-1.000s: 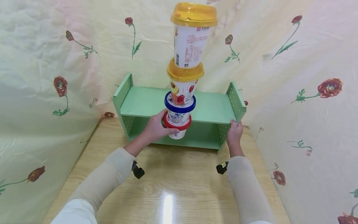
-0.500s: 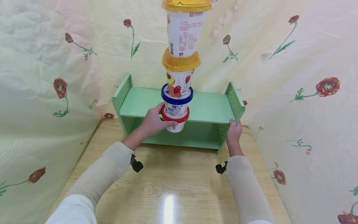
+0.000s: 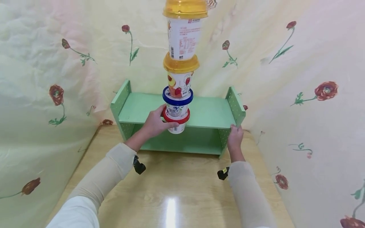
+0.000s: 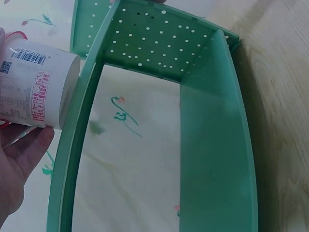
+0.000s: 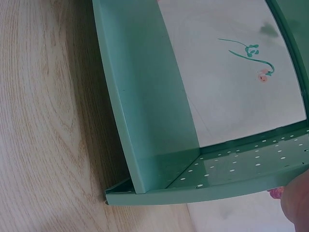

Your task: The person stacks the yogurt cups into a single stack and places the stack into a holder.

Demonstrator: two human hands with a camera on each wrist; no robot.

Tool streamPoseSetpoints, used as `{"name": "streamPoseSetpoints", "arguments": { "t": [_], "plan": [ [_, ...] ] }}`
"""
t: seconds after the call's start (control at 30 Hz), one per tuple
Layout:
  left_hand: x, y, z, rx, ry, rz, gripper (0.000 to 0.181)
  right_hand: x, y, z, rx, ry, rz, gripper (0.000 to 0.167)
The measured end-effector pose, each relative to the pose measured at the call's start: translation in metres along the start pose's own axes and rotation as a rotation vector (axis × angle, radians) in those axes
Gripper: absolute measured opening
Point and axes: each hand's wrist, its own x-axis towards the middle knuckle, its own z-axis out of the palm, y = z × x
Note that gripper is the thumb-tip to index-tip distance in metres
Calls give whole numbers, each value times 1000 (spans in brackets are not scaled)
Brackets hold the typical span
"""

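In the head view my left hand grips the red-lidded paper cup, the lowest in an upright stack of lidded cups. Resting on it is a blue-lidded cup, then a fruit-printed cup with a yellow lid. On top stands a taller white cup, its yellow lid reaching the frame's upper edge. The stack appears in front of a green two-tier shelf. In the left wrist view the held cup's base is beside the upper board's edge. My right hand grips the shelf's right side panel.
The shelf stands on a wood-grain tabletop against a flower-printed cloth backdrop. Raised perforated side panels flank its upper board. Cloth walls close in the left and right sides. A small black camera is on each wrist.
My left hand has lifted the cup stack a little and shifted it slightly left over the shelf. The right hand keeps its grip on the side panel. The head view has shifted slightly.
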Motion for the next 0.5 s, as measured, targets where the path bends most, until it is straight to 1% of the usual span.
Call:
{"name": "streamPoseSetpoints", "arguments": {
  "t": [0.1, 0.3, 0.5],
  "plan": [
    [5, -3, -2, 8, 8, -5, 82, -1, 0, 4, 7, -12, -1, 53],
    [16, -7, -1, -4, -18, -3, 80, -3, 0, 5, -28, 17, 7, 53],
    [33, -9, 0, -12, -32, -27, 82, 1, -1, 3, -31, 32, 23, 54]
  ]
}}
